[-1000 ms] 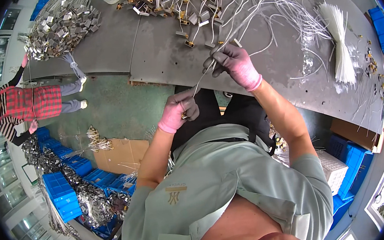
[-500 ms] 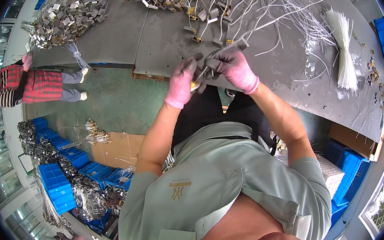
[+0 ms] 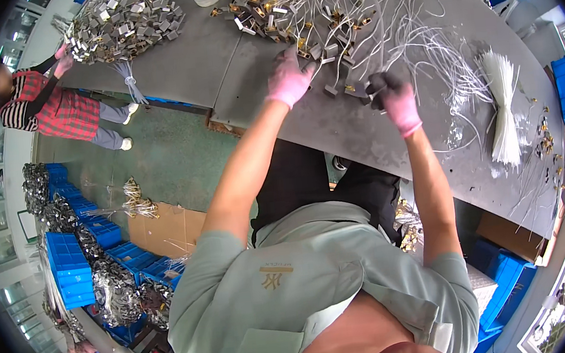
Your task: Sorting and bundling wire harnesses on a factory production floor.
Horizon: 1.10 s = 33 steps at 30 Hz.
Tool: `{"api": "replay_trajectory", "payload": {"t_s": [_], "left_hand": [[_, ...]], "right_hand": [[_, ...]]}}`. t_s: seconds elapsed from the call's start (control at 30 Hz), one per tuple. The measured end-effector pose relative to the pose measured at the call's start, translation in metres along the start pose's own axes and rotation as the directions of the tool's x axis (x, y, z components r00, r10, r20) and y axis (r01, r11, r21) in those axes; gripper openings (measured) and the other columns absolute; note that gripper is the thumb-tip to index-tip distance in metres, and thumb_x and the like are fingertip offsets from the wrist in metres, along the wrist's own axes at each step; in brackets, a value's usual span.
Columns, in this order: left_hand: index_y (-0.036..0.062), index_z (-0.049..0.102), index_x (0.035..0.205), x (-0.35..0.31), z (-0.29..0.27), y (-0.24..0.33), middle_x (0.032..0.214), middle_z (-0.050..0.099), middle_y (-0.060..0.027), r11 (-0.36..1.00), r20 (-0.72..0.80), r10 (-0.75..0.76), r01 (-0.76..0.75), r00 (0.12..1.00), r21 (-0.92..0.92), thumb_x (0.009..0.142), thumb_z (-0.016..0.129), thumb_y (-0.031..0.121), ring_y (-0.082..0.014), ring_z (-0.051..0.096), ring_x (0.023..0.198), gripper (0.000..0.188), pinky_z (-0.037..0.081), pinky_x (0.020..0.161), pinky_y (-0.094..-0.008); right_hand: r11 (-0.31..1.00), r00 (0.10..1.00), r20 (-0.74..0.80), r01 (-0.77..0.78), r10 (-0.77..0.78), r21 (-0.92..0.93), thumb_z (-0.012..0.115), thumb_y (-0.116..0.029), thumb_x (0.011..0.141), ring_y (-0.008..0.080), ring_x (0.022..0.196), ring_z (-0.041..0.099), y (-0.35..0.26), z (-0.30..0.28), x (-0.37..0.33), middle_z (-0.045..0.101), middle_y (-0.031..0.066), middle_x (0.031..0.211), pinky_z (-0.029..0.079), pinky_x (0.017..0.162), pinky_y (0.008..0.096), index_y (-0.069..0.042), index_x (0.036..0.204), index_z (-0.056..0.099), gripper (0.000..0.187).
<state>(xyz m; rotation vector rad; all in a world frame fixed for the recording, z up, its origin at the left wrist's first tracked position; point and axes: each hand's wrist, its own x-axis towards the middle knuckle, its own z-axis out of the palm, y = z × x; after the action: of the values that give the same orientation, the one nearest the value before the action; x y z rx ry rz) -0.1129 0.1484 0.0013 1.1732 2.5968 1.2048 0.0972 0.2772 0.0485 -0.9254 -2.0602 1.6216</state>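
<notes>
My left hand (image 3: 289, 80), in a pink glove with dark fingertips, reaches to the near edge of a pile of small grey block-shaped parts (image 3: 328, 53) with brass-coloured pieces and white wires. Its fingers point away and are partly hidden, so whether they grip anything does not show. My right hand (image 3: 396, 101), gloved alike, hovers just right of a grey block (image 3: 356, 89) at the pile's near side. Its dark-coated fingers are curled closed; what is inside them, if anything, is hidden. Loose white wires (image 3: 412, 41) spread over the table beyond it.
A tied bundle of white wires (image 3: 504, 107) lies on the grey table (image 3: 241, 99) to the right. Another heap of grey blocks (image 3: 125, 25) sits far left, where a person in a red checked apron (image 3: 62, 109) works. Blue crates (image 3: 70, 268) stand at lower left.
Both hands have moved apart and forward from near the table's front edge to the pile. The wired part held between them earlier no longer shows there. The co-worker's hands have shifted toward their heap.
</notes>
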Motion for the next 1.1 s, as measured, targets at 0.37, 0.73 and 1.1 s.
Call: {"api": "replay_trajectory", "payload": {"t_s": [0.37,0.73,1.1], "left_hand": [[-0.0024,0.06,0.11,-0.058,-0.051,-0.096,0.11,0.062,-0.0195,0.955,0.102,-0.194,0.212,0.976,-0.206,0.08,0.059,0.015,-0.0303,0.061,0.101,0.035,0.047,0.088,-0.0375],[-0.0043,0.061,0.082,-0.299,-0.156,-0.093,0.063,0.055,-0.0047,0.517,0.33,-0.587,0.656,0.739,-0.55,0.083,0.064,0.011,-0.0098,0.047,0.053,0.015,0.037,0.049,-0.0255],[0.0009,0.055,0.068,-0.3,-0.127,-0.105,0.055,0.05,-0.001,0.589,0.298,-0.637,0.698,0.711,-0.407,0.087,0.064,0.016,-0.0078,0.042,0.047,0.026,0.032,0.045,-0.0244]], "right_hand": [[0.89,0.907,0.386,-0.31,0.17,0.335,0.052,-0.014,0.095,0.0166,0.069,0.065,0.044,0.081,-0.032,0.066,0.0098,0.088,0.052,0.065,0.0276,0.006,0.113,0.059,0.027],[0.674,0.917,0.365,-0.373,0.161,0.638,0.049,-0.01,0.095,0.0235,0.084,0.066,0.039,0.145,0.028,0.065,0.013,0.101,0.053,0.074,0.0324,0.004,0.12,0.054,0.029],[0.616,0.977,-0.2,0.116,0.068,0.779,0.053,-0.015,0.095,0.0278,0.08,0.068,0.0,0.053,0.06,0.066,0.0175,0.099,0.054,0.063,0.0324,0.004,0.117,0.05,0.029]]}}
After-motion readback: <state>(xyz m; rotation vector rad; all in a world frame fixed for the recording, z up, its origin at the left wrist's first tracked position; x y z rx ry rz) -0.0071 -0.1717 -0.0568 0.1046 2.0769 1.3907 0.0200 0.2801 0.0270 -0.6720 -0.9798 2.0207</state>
